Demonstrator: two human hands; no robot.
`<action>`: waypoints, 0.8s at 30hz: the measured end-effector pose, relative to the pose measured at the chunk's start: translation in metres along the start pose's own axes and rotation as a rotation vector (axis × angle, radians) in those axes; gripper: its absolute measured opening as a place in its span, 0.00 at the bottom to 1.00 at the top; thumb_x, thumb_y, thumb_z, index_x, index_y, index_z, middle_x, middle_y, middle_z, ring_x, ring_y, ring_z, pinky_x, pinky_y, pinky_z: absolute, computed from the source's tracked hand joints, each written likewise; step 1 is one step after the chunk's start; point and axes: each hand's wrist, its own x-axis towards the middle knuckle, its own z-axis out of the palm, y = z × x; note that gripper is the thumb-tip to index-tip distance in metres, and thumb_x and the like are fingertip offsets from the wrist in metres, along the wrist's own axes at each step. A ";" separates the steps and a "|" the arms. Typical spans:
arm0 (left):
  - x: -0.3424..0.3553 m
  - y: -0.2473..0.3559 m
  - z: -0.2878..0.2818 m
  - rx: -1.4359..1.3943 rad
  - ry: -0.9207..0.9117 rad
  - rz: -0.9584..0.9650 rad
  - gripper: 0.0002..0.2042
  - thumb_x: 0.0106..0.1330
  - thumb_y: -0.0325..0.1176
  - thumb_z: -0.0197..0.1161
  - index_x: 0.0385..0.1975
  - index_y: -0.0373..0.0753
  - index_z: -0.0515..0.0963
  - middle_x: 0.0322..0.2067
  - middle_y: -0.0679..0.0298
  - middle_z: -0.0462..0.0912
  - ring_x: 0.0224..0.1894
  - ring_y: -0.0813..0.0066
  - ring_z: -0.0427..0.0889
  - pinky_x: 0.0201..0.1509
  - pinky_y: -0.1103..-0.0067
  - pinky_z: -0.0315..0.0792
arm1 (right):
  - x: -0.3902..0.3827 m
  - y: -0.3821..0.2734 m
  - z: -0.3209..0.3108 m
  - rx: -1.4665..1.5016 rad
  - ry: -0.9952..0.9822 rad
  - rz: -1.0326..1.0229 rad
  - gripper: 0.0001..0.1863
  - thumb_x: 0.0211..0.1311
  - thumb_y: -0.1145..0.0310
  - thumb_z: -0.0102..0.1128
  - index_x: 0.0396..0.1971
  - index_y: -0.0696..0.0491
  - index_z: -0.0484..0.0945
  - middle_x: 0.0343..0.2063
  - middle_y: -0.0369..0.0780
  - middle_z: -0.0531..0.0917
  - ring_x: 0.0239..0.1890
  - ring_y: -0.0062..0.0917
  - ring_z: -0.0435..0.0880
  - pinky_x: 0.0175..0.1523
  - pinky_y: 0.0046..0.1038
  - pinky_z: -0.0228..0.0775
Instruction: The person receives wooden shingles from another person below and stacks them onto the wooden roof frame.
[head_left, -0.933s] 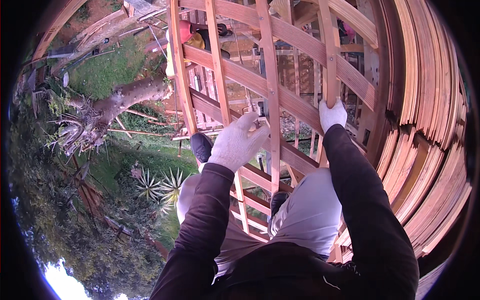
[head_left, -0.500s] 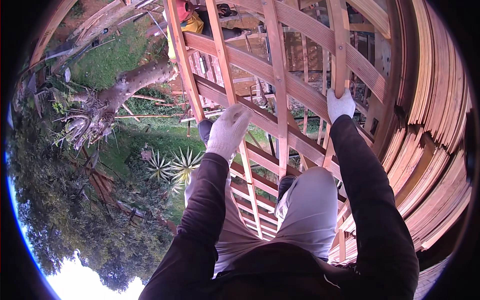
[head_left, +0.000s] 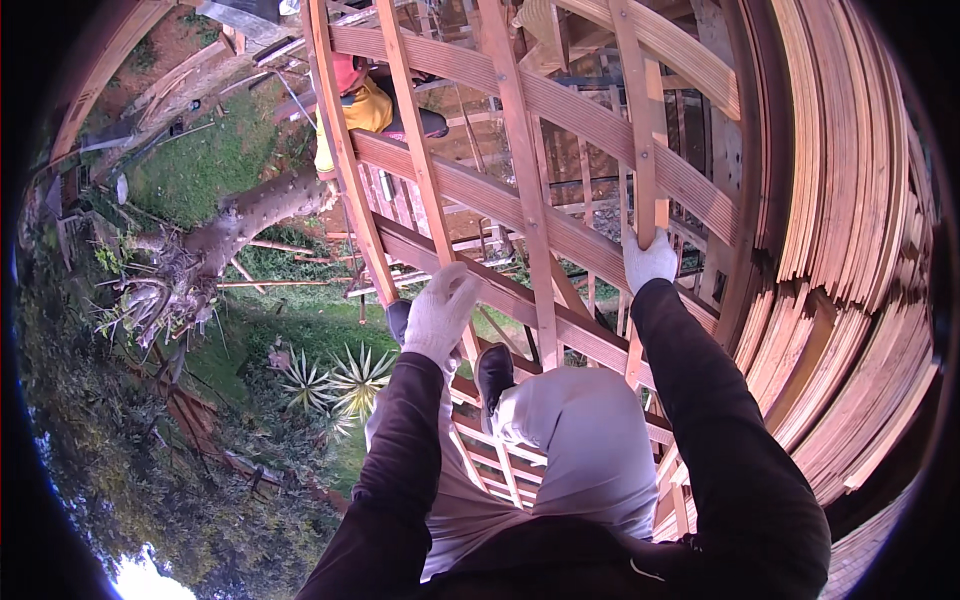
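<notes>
I am on a wooden lattice of upright battens (head_left: 511, 100) crossed by sloping boards (head_left: 586, 120), high above the ground. My left hand (head_left: 442, 305), in a white knit glove, has its fingers curled over a batten near the middle of the view. My right hand (head_left: 650, 258), gloved alike, grips another batten (head_left: 645, 190) farther right. My knees, in pale trousers (head_left: 590, 440), are below my hands, and a dark shoe (head_left: 493, 385) rests among the battens between them.
A person (head_left: 365, 105) in yellow with red headwear is beyond the lattice at upper left. Long layered timber (head_left: 830, 160) lines the right side. Far below at left are a cut tree trunk (head_left: 250, 215), grass, spiky plants (head_left: 355, 385) and loose planks.
My left hand has moved down and left, its spread fingers closing onto the batten. My right shoe has risen and moved left. My right hand still grips its batten.
</notes>
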 end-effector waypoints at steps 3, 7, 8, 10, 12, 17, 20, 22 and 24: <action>0.009 0.010 -0.012 0.052 0.026 0.046 0.25 0.68 0.45 0.66 0.57 0.32 0.78 0.48 0.49 0.86 0.53 0.58 0.87 0.57 0.71 0.77 | -0.001 0.001 0.000 0.022 0.020 -0.003 0.22 0.61 0.51 0.66 0.43 0.56 0.83 0.33 0.52 0.88 0.41 0.49 0.89 0.48 0.45 0.80; 0.016 0.017 -0.033 0.094 0.077 0.234 0.25 0.69 0.43 0.67 0.59 0.31 0.77 0.48 0.49 0.87 0.52 0.61 0.88 0.57 0.72 0.78 | -0.004 -0.006 -0.003 -0.007 0.007 -0.023 0.21 0.62 0.53 0.65 0.43 0.57 0.83 0.33 0.53 0.88 0.42 0.50 0.89 0.49 0.45 0.80; 0.014 0.038 -0.037 0.015 0.081 0.166 0.24 0.69 0.42 0.67 0.59 0.31 0.77 0.48 0.50 0.87 0.52 0.62 0.88 0.57 0.72 0.78 | -0.004 -0.004 -0.004 -0.006 0.018 -0.019 0.21 0.62 0.53 0.65 0.43 0.57 0.82 0.33 0.53 0.88 0.42 0.50 0.89 0.49 0.45 0.80; 0.003 0.066 -0.048 -0.056 0.089 0.207 0.23 0.69 0.36 0.67 0.60 0.31 0.76 0.44 0.56 0.87 0.49 0.71 0.87 0.56 0.76 0.78 | -0.004 -0.004 -0.005 -0.002 0.026 -0.028 0.21 0.62 0.54 0.65 0.43 0.58 0.82 0.33 0.54 0.88 0.42 0.50 0.89 0.50 0.45 0.80; -0.011 0.078 -0.051 -0.152 0.097 0.273 0.23 0.68 0.33 0.68 0.61 0.30 0.75 0.44 0.57 0.87 0.49 0.72 0.86 0.56 0.76 0.78 | -0.002 -0.001 -0.003 -0.010 0.031 -0.048 0.21 0.62 0.54 0.64 0.42 0.59 0.82 0.33 0.54 0.88 0.42 0.50 0.88 0.50 0.45 0.79; -0.063 0.099 -0.058 -0.158 0.171 0.454 0.25 0.67 0.28 0.67 0.65 0.29 0.73 0.50 0.55 0.85 0.53 0.70 0.84 0.61 0.74 0.76 | -0.003 0.002 0.003 0.043 0.054 -0.096 0.22 0.63 0.54 0.65 0.42 0.60 0.81 0.34 0.55 0.87 0.42 0.51 0.88 0.50 0.44 0.79; -0.089 0.103 -0.056 -0.146 0.203 0.550 0.28 0.66 0.26 0.66 0.67 0.28 0.72 0.54 0.54 0.84 0.56 0.69 0.83 0.65 0.72 0.74 | 0.000 0.008 0.006 0.055 0.065 -0.113 0.23 0.62 0.54 0.65 0.43 0.61 0.81 0.36 0.56 0.87 0.45 0.51 0.88 0.51 0.43 0.78; -0.097 0.100 -0.050 -0.153 0.238 0.619 0.29 0.65 0.25 0.66 0.67 0.28 0.71 0.55 0.53 0.83 0.57 0.68 0.83 0.66 0.71 0.73 | -0.005 0.003 0.001 0.048 0.057 -0.118 0.23 0.62 0.54 0.65 0.43 0.62 0.81 0.37 0.56 0.87 0.45 0.51 0.88 0.52 0.43 0.78; -0.103 0.099 -0.041 -0.163 0.289 0.678 0.29 0.64 0.24 0.66 0.67 0.28 0.71 0.57 0.52 0.83 0.58 0.67 0.83 0.67 0.70 0.73 | 0.002 0.015 0.007 0.028 0.086 -0.157 0.24 0.62 0.54 0.66 0.44 0.62 0.81 0.38 0.57 0.87 0.46 0.51 0.88 0.53 0.42 0.78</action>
